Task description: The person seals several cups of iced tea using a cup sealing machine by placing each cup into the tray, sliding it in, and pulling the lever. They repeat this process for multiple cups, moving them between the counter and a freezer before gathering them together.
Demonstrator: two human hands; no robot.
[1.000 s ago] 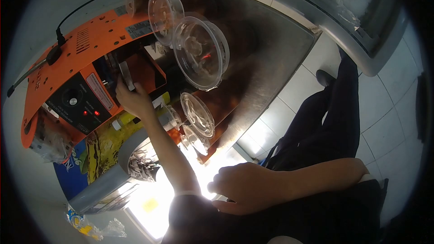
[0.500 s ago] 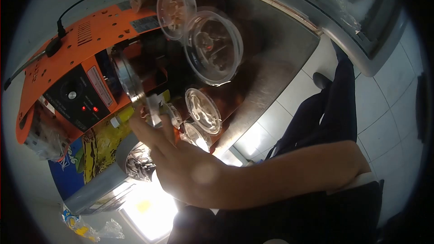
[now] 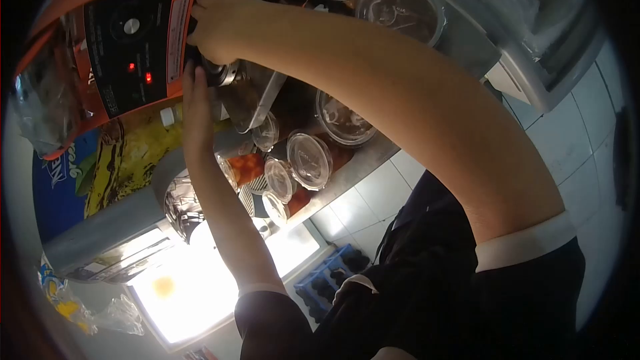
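An orange machine (image 3: 183, 0) with a dial and two red lights on its black panel fills the upper left. My right hand (image 3: 220, 23) lies over its dark opening, fingers spread and fingertips against the machine. Just below, my left hand (image 3: 198, 103) is open, its fingers stretched upward close to my right hand. Beside both hands shows a round metal ring (image 3: 223, 75), partly covered by my right hand. A flat metal piece (image 3: 257, 103) juts out beside the ring. What lies under my right palm is hidden.
Clear plastic tubs (image 3: 403, 10) stand at the back; smaller clear cups (image 3: 310, 160) sit nearer the bright window (image 3: 200, 300). A yellow and blue packet (image 3: 123, 160) lies below the machine. A blue crate (image 3: 327, 287) and a freezer edge (image 3: 527, 80) flank the counter.
My right hand has moved up from beside the small cups to the machine's opening. My left hand has come into view beside it. The camera has shifted closer to the machine.
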